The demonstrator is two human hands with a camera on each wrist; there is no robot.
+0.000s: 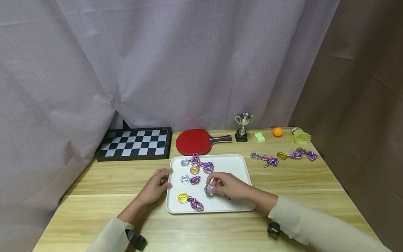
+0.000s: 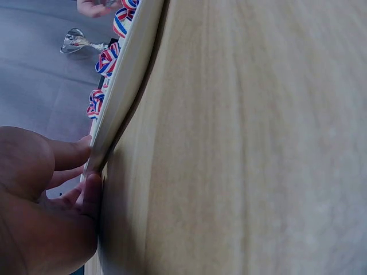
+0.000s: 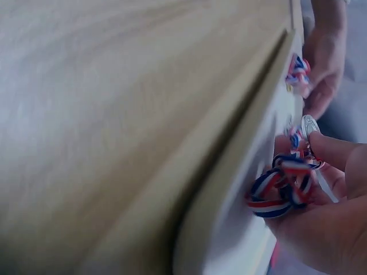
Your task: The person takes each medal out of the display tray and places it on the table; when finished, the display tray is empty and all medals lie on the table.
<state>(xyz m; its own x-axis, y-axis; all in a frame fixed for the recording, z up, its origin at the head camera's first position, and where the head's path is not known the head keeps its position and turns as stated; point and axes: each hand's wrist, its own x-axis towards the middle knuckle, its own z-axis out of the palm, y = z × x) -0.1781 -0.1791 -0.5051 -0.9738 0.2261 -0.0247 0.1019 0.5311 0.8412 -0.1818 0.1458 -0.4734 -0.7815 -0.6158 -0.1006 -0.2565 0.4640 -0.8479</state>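
In the head view, my right hand (image 1: pixel 231 187) pinches a silver medal (image 1: pixel 209 189) above the right half of a white tray (image 1: pixel 225 161). In the right wrist view, the medal (image 3: pixel 309 125) stands on edge at the fingertips, its striped ribbon (image 3: pixel 281 189) bunched under the palm. My left hand (image 1: pixel 155 185) holds the tray's left rim with thumb and fingers. On the tray lie two other silver medals, one at the back (image 1: pixel 185 163) and one mid-left (image 1: pixel 185 179). A gold medal (image 1: pixel 195 170) is near the back, another gold medal (image 1: pixel 182 198) at the front left.
Behind the tray are a chessboard (image 1: pixel 133 144), a red table tennis paddle (image 1: pixel 193 141), a trophy cup (image 1: pixel 242 126), a green paper slip (image 1: pixel 259 137), an orange ball (image 1: pixel 277 132) and a shuttlecock (image 1: pixel 301 136). Silver (image 1: pixel 254 156) and gold (image 1: pixel 281 156) medals lie right of the tray.
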